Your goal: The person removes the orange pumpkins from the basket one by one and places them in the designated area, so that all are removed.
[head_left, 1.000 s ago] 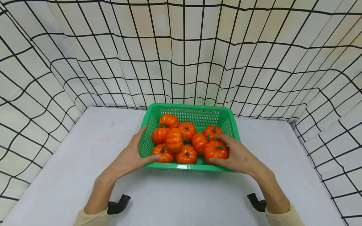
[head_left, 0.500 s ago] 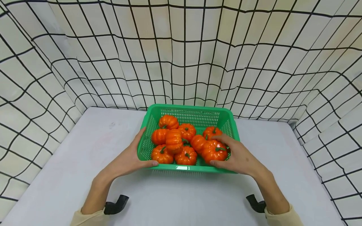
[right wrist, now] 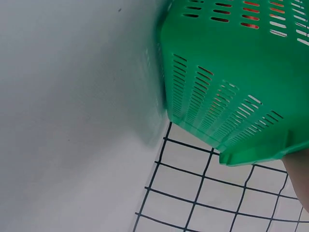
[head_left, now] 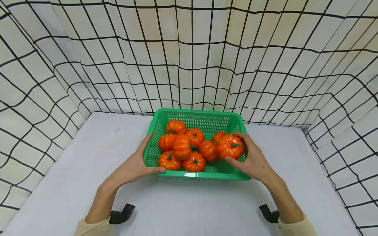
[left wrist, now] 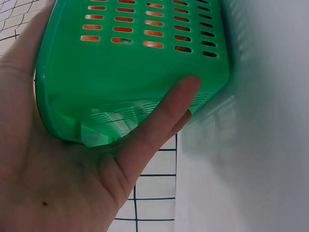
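In the head view, a green plastic basket [head_left: 177, 174] with slotted walls stands on the white table, holding several orange toy pumpkins. My left hand [head_left: 138, 165] grips the basket's near left corner. Its thumb lies on the front rim, and in the left wrist view its fingers [left wrist: 161, 118] lie against the outside of the wall. With thumb and fingers, my right hand [head_left: 254, 161] holds a large orange pumpkin [head_left: 228, 146] with a green stem at the basket's right end. Partly behind that one is another pumpkin [head_left: 218, 136], and a smaller pumpkin [head_left: 208, 150] lies to its left.
Several more pumpkins sit in the left half, one pumpkin [head_left: 181, 146] on top of others. White sheets with black netting [head_left: 192, 55] surround the table [head_left: 118, 134] at the back and sides. A black curved piece [head_left: 122, 213] shows at each wrist.
My right hand has moved the large pumpkin up and toward the back right, baring the basket's front right floor. The left thumb shifted slightly onto the rim; the basket stays put.
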{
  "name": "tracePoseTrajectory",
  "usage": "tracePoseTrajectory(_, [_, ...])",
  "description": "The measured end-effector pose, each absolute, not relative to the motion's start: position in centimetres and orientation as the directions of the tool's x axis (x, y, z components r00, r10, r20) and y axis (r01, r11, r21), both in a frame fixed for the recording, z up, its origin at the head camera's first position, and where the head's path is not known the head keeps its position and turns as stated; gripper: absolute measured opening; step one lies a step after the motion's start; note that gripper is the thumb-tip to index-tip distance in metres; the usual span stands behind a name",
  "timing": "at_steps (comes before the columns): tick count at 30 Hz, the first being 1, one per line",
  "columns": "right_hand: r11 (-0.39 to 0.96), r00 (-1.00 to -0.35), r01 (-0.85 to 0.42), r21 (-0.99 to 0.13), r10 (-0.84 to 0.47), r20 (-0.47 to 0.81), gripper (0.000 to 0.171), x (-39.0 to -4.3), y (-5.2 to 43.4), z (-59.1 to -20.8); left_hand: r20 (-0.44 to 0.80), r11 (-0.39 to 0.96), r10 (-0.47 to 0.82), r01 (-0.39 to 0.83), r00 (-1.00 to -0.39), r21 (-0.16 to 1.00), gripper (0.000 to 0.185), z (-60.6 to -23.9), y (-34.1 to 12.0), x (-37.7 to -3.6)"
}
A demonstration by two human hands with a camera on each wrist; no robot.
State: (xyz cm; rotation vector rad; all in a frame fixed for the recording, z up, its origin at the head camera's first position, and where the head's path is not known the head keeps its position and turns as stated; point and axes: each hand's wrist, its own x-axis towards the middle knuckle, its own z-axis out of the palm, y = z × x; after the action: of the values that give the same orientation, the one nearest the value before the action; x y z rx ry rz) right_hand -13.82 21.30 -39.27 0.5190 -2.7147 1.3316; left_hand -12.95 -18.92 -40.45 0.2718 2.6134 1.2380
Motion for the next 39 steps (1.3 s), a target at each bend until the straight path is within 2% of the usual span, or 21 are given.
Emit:
tracePoseTrajectory(4, [0.547,-0.947,-0.319,-0.774,-0.215,0.238,0.071,-14.1,21.9,-39.1,-0.135,0.617,0.267,0.061,-0.954,0.784,0.128,-40.4,-19.0,-12.9])
tracePoseTrajectory(10, [0.492,-0.955,-0.295,-0.819,-0.148,0.256,0.073,-14.6,22.8,-39.0,-0.142,0.608,0.272,0.056,-0.952,0.792,0.128,-40.4,-19.1,-12.7])
tracePoseTrajectory(24, [0.502,-0.936,-0.302,-0.811,0.005,0.352,0.075,-15.4,24.7,-39.6,-0.141,0.602,0.271,0.053,-0.952,0.797,0.126,-40.8,-19.1,-13.0])
tracePoseTrajectory(39, [0.477,-0.935,-0.213,-0.853,0.156,0.320,0.075,-17.2,28.0,-41.1,-0.147,0.607,0.271,0.050,-0.951,0.793,0.127,-40.4,-18.9,-12.9])
